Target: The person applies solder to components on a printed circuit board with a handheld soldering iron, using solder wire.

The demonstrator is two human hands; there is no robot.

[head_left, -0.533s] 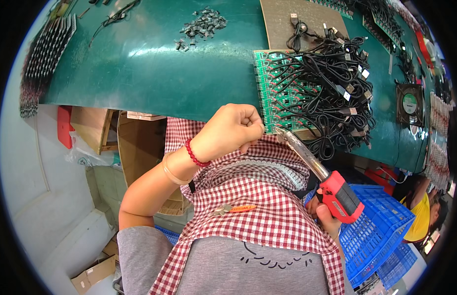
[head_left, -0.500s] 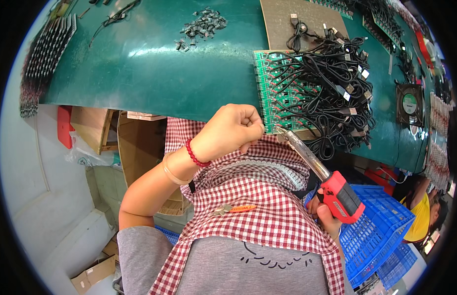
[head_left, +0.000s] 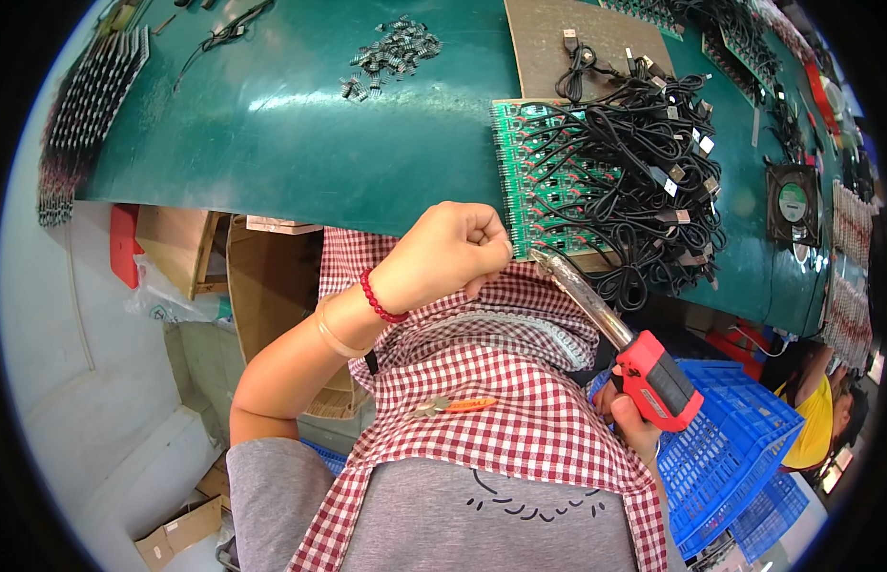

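My left hand [head_left: 455,246] is closed, thumb against curled fingers, at the near left corner of a green circuit board [head_left: 522,205]. Whatever those fingers pinch is too small or hidden to make out. My right hand [head_left: 636,419] grips a red and black soldering gun [head_left: 658,381] by its handle. Its metal barrel slants up and left, and the tip is at the board's near edge, just right of my left fingers. Black USB cables [head_left: 644,172] lie heaped over the board's right part, with red wire ends along their joints.
A brown panel [head_left: 534,57] lies behind the board. Small dark components [head_left: 396,52] are piled on the green table [head_left: 300,124]. To the right are a black fan [head_left: 794,203] and blue crates [head_left: 720,458]. A person in yellow [head_left: 811,424] is at the far right.
The soldering gun and my right hand have shifted slightly left, carrying the tip a little closer to my left fingers. My left hand has stayed in place.
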